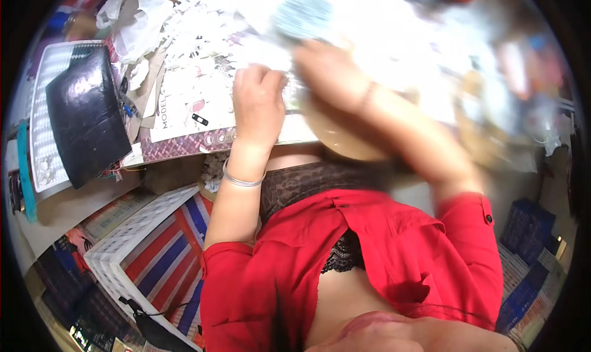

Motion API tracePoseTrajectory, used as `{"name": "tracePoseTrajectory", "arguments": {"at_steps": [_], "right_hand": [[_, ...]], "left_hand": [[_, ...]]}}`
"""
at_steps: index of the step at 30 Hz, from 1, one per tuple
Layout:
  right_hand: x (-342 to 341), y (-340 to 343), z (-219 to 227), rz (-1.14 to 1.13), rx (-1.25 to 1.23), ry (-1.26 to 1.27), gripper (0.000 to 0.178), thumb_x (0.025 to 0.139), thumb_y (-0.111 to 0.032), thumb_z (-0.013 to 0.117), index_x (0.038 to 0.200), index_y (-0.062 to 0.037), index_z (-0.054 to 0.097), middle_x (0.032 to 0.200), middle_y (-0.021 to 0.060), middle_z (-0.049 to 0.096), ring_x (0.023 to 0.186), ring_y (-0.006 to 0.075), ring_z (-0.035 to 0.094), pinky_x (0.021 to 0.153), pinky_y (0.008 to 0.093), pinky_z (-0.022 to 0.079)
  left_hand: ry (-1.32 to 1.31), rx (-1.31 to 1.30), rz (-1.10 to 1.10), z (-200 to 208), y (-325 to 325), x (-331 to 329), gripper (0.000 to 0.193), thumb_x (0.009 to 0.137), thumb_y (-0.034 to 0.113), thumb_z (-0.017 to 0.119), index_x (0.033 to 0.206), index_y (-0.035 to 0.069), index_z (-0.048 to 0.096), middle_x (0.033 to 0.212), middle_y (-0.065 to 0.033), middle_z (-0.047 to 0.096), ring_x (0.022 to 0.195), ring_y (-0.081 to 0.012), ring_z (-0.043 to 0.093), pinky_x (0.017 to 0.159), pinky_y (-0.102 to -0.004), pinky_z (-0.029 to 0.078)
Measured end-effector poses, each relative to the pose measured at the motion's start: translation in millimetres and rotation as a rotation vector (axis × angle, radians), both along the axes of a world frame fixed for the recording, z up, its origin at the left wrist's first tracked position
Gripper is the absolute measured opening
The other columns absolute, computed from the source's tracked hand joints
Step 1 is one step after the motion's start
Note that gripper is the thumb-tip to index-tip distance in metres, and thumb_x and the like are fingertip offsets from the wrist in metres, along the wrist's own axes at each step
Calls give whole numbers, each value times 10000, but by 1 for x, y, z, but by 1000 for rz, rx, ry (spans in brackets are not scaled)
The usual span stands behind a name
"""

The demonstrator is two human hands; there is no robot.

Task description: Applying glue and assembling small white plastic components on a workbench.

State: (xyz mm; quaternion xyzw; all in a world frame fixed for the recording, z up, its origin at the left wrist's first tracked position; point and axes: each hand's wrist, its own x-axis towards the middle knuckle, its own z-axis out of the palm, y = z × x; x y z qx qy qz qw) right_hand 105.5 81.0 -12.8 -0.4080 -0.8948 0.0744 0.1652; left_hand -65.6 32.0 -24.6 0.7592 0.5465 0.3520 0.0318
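My left hand (258, 99) is over the table's near part, its fingers curled in. Anything inside those fingers is too small or hidden to make out. Motion smears my right hand (332, 75), which reaches in from the right; its fingers do not show clearly. Just beyond it is a blurred, round, blue-grey thing (303, 17), and I cannot tell whether the hand touches it. Beneath my right forearm lies a round tan thing (337, 137), partly covered by the arm. A small black piece with a pale patch (199, 119) rests left of my left hand.
White scraps (191, 44) and a clear plastic bag (144, 25) litter the table's far left. A black sheet-like thing (86, 118) leans over a white basket (46, 161). Below stands a white crate (111, 262) with red and blue stripes inside. Blurred items crowd the right.
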Motion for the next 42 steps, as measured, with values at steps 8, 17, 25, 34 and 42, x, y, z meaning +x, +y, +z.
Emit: {"name": "tracePoseTrajectory", "arguments": {"at_steps": [8, 17, 25, 34, 42], "right_hand": [[4, -12, 18, -73, -91, 5, 95, 866, -99, 592, 890, -8, 603, 918, 159, 614, 840, 367, 657, 731, 432, 546], [90, -21, 24, -241, -99, 353, 98, 833, -112, 739, 926, -85, 719, 831, 86, 680, 741, 273, 679, 666, 355, 548], [103, -29, 9, -156, 105, 260, 139, 798, -103, 741, 931, -116, 705, 835, 61, 669, 737, 262, 675, 623, 335, 554], [124, -14, -9, 81, 252, 169, 258, 754, -121, 706, 1009, -114, 674, 908, 23, 665, 751, 207, 680, 633, 312, 561], [120, -13, -11, 64, 232, 212, 145, 807, -159, 715, 949, -138, 697, 879, 11, 666, 752, 224, 668, 634, 317, 551]], "left_hand": [[-159, 71, -4, -4, -1, -8, 52, 886, 27, 652, 922, 1, 625, 935, -137, 660, 869, -316, 607, 794, -410, 484], [-223, -101, -136, 17, -18, 13, 145, 874, 28, 662, 1019, 20, 665, 941, -135, 631, 901, -306, 592, 816, -402, 482], [43, -126, -264, 5, -6, 76, 383, 760, -66, 604, 1088, 83, 733, 879, -123, 537, 870, -301, 523, 805, -405, 451], [214, -141, -218, 8, -8, 80, 398, 760, -29, 603, 1100, 123, 743, 896, -91, 531, 904, -275, 520, 798, -404, 403], [238, -162, -224, 9, -7, 80, 392, 764, -23, 603, 1103, 117, 740, 884, -81, 529, 892, -272, 519, 782, -407, 396]]}}
